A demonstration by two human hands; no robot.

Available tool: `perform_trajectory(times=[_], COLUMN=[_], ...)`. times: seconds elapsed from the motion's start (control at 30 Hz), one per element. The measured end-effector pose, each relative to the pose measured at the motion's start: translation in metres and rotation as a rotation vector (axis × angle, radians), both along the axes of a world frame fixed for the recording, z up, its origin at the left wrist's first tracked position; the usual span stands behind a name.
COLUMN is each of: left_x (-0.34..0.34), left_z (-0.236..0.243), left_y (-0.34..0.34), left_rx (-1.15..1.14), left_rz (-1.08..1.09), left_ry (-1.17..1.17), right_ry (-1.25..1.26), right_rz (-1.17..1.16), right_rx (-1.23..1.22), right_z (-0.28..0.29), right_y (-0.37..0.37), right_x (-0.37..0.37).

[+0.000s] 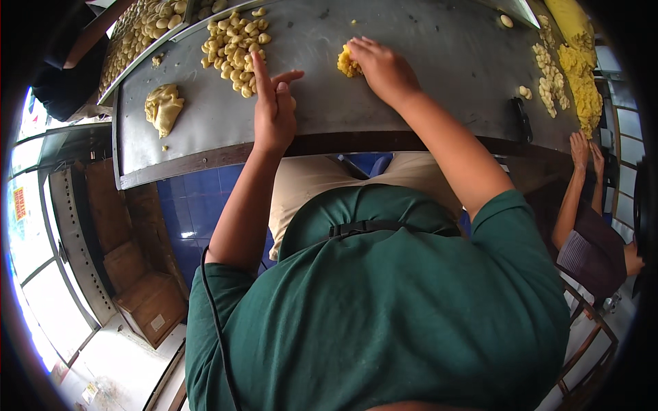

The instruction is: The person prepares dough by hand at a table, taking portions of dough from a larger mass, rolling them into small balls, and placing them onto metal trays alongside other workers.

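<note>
My left hand (273, 109) is raised beside a pile of small pale dough pieces (229, 48), its index finger extended and other fingers apart; whether it touches a piece behind it is unclear. My right hand (387, 75) reaches onto a small crumbly yellow lump (346, 63), fingertips curled down into it. Left of the pile, a smooth pale dough lump (164, 109) lies on the metal worktable (301, 123).
A tray of round pieces (144, 31) is at upper left beside another person's dark-clad arm (88, 38). At right lie pale pieces (548, 79), a long yellow mass (582, 75), a black tool (521, 120) and a co-worker's hands (581, 151).
</note>
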State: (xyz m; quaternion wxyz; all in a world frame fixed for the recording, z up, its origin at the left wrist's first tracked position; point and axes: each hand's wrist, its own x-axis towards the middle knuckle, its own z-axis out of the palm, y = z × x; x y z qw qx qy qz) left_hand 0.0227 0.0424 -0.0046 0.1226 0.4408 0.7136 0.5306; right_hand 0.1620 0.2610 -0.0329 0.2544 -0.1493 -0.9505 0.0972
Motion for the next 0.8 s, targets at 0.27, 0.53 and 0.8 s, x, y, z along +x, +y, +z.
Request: perform_trajectory(times=[0.27,0.53,0.8], left_x=[-0.007,-0.006,0.000], left_z=[-0.012,-0.010,-0.006], left_y=[0.000,-0.001,0.000], left_rx=[0.004,-0.026,-0.056], left_rz=[-0.002,-0.019,-0.019], left_ry=[-0.012,-0.048,-0.065], right_ry=[-0.325,-0.552,0.023], right_rz=[0.037,-0.035,-0.153], right_rx=[-0.172,-0.083,-0.111], right_z=[0.072,0.069,0.008], right_y=[-0.015,-0.006,-0.032], right_x=[0.031,0.026,0.082])
